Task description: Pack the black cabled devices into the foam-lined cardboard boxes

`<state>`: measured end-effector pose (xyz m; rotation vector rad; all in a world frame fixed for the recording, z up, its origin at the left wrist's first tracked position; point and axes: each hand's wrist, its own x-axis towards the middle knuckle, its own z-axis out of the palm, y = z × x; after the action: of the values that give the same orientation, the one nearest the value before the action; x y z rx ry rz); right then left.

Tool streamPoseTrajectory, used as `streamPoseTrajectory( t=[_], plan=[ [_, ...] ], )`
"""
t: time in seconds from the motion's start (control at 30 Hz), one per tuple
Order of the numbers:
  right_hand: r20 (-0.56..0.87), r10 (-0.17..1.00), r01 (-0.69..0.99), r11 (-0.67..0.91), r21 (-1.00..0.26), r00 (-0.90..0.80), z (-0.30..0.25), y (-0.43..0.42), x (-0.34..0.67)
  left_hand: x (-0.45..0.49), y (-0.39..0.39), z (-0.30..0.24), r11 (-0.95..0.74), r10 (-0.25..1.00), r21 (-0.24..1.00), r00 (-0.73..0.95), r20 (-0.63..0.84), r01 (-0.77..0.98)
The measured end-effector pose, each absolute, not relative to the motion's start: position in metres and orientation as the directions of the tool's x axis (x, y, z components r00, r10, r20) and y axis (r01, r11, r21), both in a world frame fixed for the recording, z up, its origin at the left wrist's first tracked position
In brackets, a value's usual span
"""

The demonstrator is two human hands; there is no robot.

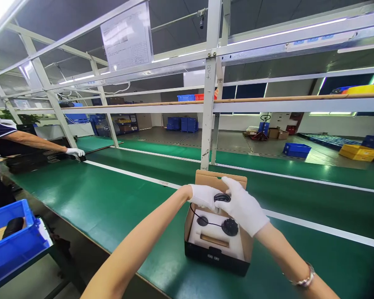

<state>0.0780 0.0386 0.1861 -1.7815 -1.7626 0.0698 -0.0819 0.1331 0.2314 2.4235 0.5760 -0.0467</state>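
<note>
A coil of black cable [222, 198] is held between my two white-gloved hands, above the back part of an open carton. My left hand [205, 196] closes on the coil's left side. From the right, my right hand [243, 207] grips it too, with a finger lifted. The carton [216, 261] is black outside and brown inside, its lid raised at the back. In it lies a white foam insert [193, 238] with a long slot. A round black ribbed part [230, 227] sits on the foam's right; a thin cable runs from it to a round hollow on the left.
The carton stands on a green workbench [118, 207] crossed by a white strip. A white metal post [208, 112] rises just behind. At the left, a co-worker's gloved hand [75, 153] touches a dark object on the bench. A blue bin [15, 253] stands at the lower left.
</note>
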Motion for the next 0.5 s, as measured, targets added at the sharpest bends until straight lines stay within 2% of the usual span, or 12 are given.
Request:
streamPoseTrajectory(
  t=[0.07, 0.13, 0.23, 0.33, 0.5],
  plan=[
    [0.347, 0.934, 0.957, 0.175, -0.233, -0.086, 0.184, 0.037, 0.077, -0.076, 0.139, 0.227, -0.725, 0.382, 0.508, 0.885, -0.265, 0.465],
    [0.235, 0.963, 0.978, 0.164, -0.132, -0.13, 0.18, 0.034, 0.071, -0.071, 0.141, 0.221, -0.747, 0.395, 0.434, 0.861, -0.321, 0.504],
    [0.127, 0.992, 0.989, -0.003, -0.148, 0.022, 0.174, 0.033, 0.055, -0.069, 0.142, 0.213, -0.791, 0.421, 0.347, 0.86, -0.289, 0.504],
    [0.09, 0.984, 0.97, -0.131, -0.205, 0.152, 0.165, 0.035, 0.042, -0.072, 0.142, 0.203, -0.82, 0.479, 0.27, 0.863, -0.157, 0.504],
    [0.016, 0.957, 0.908, -0.27, -0.319, 0.29, 0.136, 0.039, 0.039, -0.084, 0.125, 0.178, -0.712, 0.701, 0.081, 0.712, 0.035, 0.697]
  ],
)
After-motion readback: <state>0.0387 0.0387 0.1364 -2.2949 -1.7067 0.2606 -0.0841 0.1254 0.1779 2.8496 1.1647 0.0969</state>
